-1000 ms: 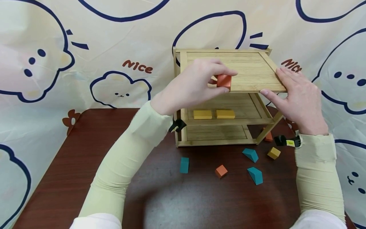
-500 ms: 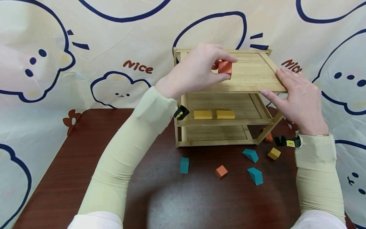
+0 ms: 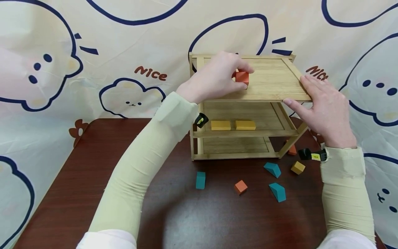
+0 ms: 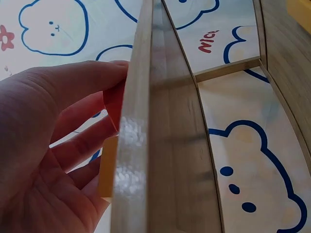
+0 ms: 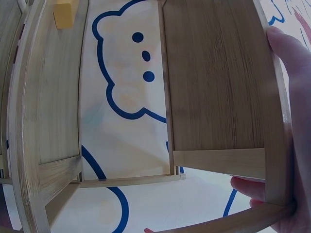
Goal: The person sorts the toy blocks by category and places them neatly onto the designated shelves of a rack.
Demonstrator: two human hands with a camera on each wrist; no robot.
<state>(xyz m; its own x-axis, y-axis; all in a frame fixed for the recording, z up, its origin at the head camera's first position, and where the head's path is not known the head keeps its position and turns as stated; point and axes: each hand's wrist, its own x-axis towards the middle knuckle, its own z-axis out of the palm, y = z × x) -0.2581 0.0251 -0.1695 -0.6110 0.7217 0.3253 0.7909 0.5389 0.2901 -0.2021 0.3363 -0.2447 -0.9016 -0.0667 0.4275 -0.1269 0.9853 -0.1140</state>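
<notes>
In the head view, my left hand (image 3: 219, 75) pinches an orange-red block (image 3: 242, 77) between thumb and fingers, close over the top board of a three-tier wooden shelf (image 3: 273, 77). The left wrist view shows the red block (image 4: 114, 104) partly behind the board's front edge. A yellow block (image 4: 108, 167) stands just below it there, hidden by the hand in the head view. My right hand (image 3: 328, 107) grips the right front corner of the top board, thumb at the front edge and fingers along the side.
Two yellow blocks (image 3: 245, 125) lie on the middle tier. On the dark table (image 3: 93, 186) are a teal block (image 3: 200, 180), an orange cube (image 3: 240, 187), two teal wedges (image 3: 277, 192), a yellow block (image 3: 298, 167) and an orange piece (image 3: 292, 149) by the right leg.
My left hand rose with the red block, came further over the top board, then dipped slightly and shifted left. The right hand has stayed on the shelf corner.
</notes>
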